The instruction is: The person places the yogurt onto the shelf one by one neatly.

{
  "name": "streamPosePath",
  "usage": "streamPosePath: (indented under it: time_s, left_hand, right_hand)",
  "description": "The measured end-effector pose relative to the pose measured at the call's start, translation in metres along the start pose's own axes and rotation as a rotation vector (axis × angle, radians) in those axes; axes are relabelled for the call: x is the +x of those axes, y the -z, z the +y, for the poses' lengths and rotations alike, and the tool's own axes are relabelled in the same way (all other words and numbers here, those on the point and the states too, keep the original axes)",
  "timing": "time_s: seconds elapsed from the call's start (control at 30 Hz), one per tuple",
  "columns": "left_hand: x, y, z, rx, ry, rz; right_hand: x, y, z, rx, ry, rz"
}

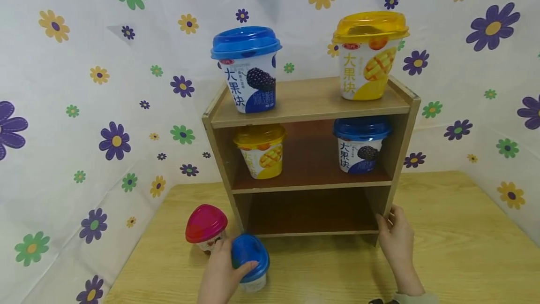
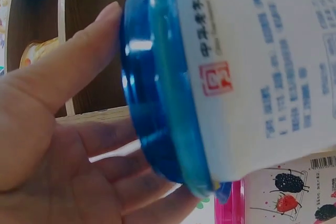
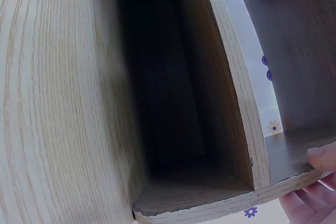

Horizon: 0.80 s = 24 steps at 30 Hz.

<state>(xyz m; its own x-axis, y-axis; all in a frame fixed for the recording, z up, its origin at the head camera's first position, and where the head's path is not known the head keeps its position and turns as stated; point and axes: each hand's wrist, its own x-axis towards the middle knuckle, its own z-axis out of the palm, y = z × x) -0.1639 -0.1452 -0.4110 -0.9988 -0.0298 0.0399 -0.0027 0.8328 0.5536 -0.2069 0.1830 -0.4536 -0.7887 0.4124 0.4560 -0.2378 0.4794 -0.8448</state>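
My left hand (image 1: 221, 271) spans the blue lid of a yogurt cup (image 1: 253, 262) standing on the table in front of the shelf. In the left wrist view, thumb and fingers lie around the rim of this cup's lid (image 2: 152, 77), with the palm apart from it. Just left of it, a yogurt cup with a pink lid (image 1: 206, 223) is partly hidden by my fingers. My right hand (image 1: 396, 236) grips the lower right side panel of the small wooden shelf (image 1: 310, 186). The right wrist view has the thumb on the panel's inner face and fingers outside.
On the shelf top stand a blue-lidded cup (image 1: 249, 72) at left and a yellow-lidded cup (image 1: 369, 57) at right. The middle level holds a yellow-lidded cup (image 1: 261, 154) at left and a blue-lidded cup (image 1: 362, 147) at right. Flowered cloth (image 1: 139, 60) hangs behind the table (image 1: 329, 271).
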Motion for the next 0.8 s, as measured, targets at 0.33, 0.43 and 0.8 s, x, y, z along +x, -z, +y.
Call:
streamPosePath:
  time_s: [0.33, 0.43, 0.8]
  left_hand:
    - [0.0, -0.011, 0.007, 0.157, 0.02, 0.126]
    - [0.001, -0.017, 0.009, 0.285, 0.026, 0.179]
    - [0.003, -0.013, 0.01, 0.161, -0.002, 0.03]
  right_hand:
    - [0.001, 0.001, -0.001, 0.001, -0.004, -0.011]
    - [0.002, 0.001, -0.001, 0.001, -0.015, -0.009]
    - [0.002, 0.001, 0.0, 0.013, -0.026, -0.024]
